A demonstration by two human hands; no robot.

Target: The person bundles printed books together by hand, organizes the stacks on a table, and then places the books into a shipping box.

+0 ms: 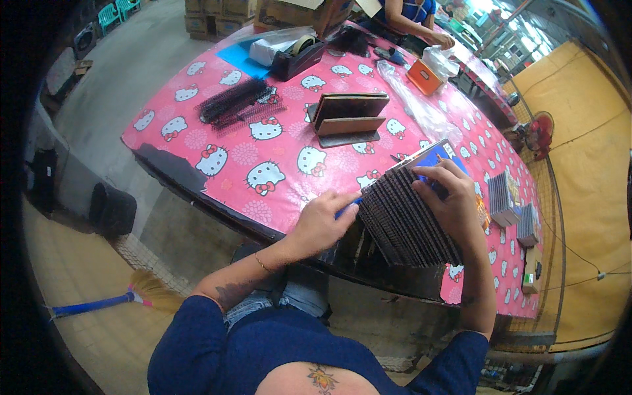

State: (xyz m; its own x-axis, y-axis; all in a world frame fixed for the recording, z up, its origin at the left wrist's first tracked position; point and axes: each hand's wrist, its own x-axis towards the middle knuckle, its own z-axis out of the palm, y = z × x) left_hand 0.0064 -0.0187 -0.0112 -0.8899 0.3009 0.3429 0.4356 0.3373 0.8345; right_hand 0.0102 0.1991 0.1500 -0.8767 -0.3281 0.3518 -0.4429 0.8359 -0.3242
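Note:
A leaning stack of wire-bound notebooks sits at the near table edge, its black spiral bindings turned toward me. The top notebook shows a blue cover. My left hand is closed beside the stack's left edge, gripping a small blue object whose kind is mostly hidden by the fingers. At the upper right of the stack, my right hand has its thumb and forefinger bent against the top notebook's bound edge.
Black binding wires lie at the far left of the table. Beyond the stack are a brown stand and a tape dispenser. Smaller notebook piles stand at right. A co-worker is across the table.

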